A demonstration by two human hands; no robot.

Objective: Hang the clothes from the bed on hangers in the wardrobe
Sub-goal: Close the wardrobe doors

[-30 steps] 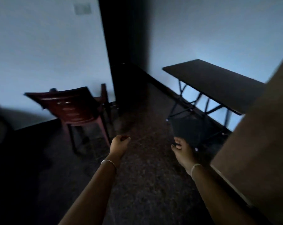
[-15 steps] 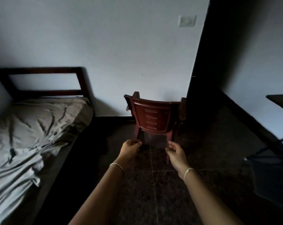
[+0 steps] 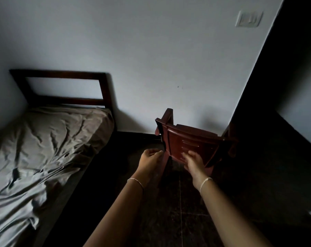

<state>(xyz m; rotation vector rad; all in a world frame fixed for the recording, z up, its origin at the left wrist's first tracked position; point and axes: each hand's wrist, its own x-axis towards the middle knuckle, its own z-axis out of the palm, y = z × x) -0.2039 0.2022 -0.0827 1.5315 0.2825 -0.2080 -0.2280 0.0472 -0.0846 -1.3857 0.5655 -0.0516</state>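
Room: dim; pale wall (image 3: 151, 59), dark tiled floor (image 3: 186, 220).
Bed: dark wooden-framed bed (image 3: 62, 74) at left, rumpled grey sheet (image 3: 53, 136) over it.
Chair: red-brown plastic chair (image 3: 192, 139) by the wall.
Hands: left hand (image 3: 150, 160) loosely curled, right hand (image 3: 194, 162) relaxed; both hold nothing, before the chair.

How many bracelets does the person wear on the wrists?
2: a thin bracelet on the left wrist, a pale band on the right wrist. No others show.
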